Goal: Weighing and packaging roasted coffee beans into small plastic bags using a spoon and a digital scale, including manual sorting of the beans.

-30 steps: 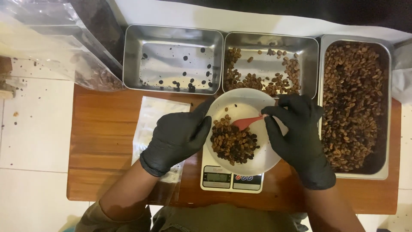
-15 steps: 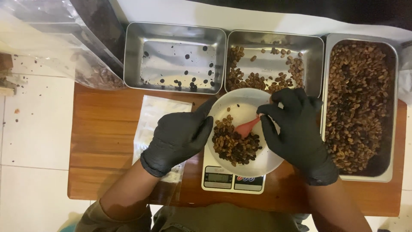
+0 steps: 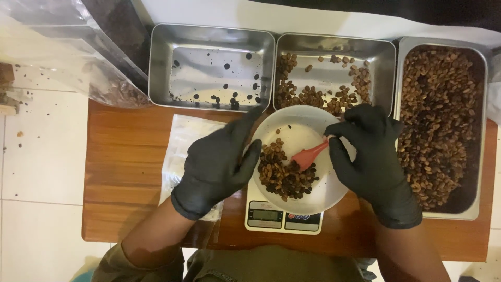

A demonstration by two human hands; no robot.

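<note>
right hand [image 3: 373, 162] has dipped the red spoon [image 3: 309, 155] deeper into the beans [image 3: 284, 175], fingers pinching it; left hand [image 3: 219, 162], seemingly open, steadies the bowl [image 3: 300, 122].

Top of frame blocked by three steel trays [image 3: 211, 65] side by side; crinkled clear plastic bag [image 3: 62, 52] fills upper left. Centre taken by round white bowl [image 3: 300, 128] on small digital scale [image 3: 282, 216], w/ black-gloved left hand [image 3: 219, 164] & right hand [image 3: 373, 162] flanking it. Bare brown wooden tabletop [image 3: 125, 156] at centre left & bottom right gives passing room.

Three steel trays [image 3: 211, 39], one bowl [image 3: 297, 122].
</note>
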